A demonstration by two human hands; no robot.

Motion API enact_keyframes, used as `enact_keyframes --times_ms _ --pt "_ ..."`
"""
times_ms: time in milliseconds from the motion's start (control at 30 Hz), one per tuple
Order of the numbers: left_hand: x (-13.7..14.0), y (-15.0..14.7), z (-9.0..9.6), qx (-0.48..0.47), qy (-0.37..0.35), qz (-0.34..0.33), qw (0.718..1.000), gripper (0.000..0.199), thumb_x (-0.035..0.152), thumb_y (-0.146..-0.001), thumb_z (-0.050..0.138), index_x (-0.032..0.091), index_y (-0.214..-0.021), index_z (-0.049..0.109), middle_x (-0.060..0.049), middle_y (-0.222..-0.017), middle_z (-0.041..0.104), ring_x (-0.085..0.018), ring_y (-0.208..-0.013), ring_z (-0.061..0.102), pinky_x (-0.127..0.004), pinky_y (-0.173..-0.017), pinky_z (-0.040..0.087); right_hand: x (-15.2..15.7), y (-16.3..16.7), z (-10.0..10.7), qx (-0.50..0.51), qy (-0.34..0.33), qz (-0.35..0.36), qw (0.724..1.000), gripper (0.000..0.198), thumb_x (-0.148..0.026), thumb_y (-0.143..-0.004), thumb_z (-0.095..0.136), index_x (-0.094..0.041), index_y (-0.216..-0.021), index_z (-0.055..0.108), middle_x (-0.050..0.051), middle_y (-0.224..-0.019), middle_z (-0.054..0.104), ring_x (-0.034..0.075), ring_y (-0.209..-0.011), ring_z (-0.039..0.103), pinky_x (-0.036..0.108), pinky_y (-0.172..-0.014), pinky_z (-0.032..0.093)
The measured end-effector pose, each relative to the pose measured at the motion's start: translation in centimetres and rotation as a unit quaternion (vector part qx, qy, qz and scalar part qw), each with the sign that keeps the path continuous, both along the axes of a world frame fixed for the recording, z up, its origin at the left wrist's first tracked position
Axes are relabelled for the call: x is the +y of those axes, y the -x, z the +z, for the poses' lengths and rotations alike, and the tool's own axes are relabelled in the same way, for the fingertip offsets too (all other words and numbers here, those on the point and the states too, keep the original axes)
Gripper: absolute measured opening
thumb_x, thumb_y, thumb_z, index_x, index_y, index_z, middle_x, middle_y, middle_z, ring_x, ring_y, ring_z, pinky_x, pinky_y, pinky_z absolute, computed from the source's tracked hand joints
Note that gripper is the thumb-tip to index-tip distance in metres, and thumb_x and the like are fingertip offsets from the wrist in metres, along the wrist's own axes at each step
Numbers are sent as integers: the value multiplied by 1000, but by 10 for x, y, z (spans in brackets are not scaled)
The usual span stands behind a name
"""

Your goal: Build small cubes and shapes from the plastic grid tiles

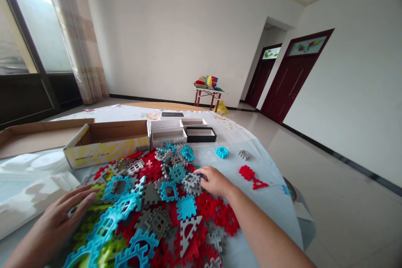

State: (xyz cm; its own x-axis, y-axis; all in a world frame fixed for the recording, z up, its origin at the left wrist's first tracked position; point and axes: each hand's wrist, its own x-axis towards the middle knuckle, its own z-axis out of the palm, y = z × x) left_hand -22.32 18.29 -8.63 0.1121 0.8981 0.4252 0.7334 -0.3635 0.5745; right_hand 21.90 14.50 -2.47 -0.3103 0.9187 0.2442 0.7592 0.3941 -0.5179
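four toothed items (246, 172) are set apart at two o'clock from the remaining pile (150, 194), one grey piece (191, 184) touched by the half-curled right hand (216, 181), hold unclear, the left hand (63, 213) loosely open, apparently empty.

This looks like a room in a home. A patterned curtain (82, 50) hangs beside a large window (56, 37) at ten o'clock. At two o'clock stands a dark red panelled door (287, 83) with a flower-decorated glass pane (306, 46) above it; a second red door (261, 81) shows through an opening nearby. Glossy floor tiles (333, 184) spread at four o'clock. At six, interlocking toy pieces (186, 207) lie heaped on a flowered tablecloth (234, 132).
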Motion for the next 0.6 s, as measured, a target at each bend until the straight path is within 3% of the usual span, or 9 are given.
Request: enact_keyframes --times_ms 200,400,500,600 --pt "0 -3 2 -9 12 7 1000 54 67 -68 47 26 -98 66 -4 -111 65 -23 -106 57 -36 -102 37 -21 10 7 12 36 39 999 34 -18 -73 52 -19 -105 64 6 -100 63 13 -83 60 23 -77 47" --pt "1 -3 2 -13 21 0 1000 57 68 -68 46 24 -98 66 -5 -111 65 -23 -106 56 -36 -102 37 -33 16 14 23 65 97 993 34 -18 -72 55 -21 -104 64 3 -100 64 12 -79 59 20 -70 46" --pt "1 -1 -1 -5 11 -2 1000 56 66 -70 45 24 -100 65 -5 -112 64 -23 -108 56 -35 -103 36 -25 13 13 40 62 53 996 31 -19 -74 54 -21 -103 64 2 -93 65 11 -74 60 20 -68 46" --pt "1 -2 -1 22 -3 -1 1000 55 65 -72 43 23 -101 65 -4 -112 65 -21 -106 57 -32 -101 39 -8 13 9 45 0 -33 998 29 -17 -74 53 -19 -102 64 3 -91 66 12 -75 59 22 -73 46"
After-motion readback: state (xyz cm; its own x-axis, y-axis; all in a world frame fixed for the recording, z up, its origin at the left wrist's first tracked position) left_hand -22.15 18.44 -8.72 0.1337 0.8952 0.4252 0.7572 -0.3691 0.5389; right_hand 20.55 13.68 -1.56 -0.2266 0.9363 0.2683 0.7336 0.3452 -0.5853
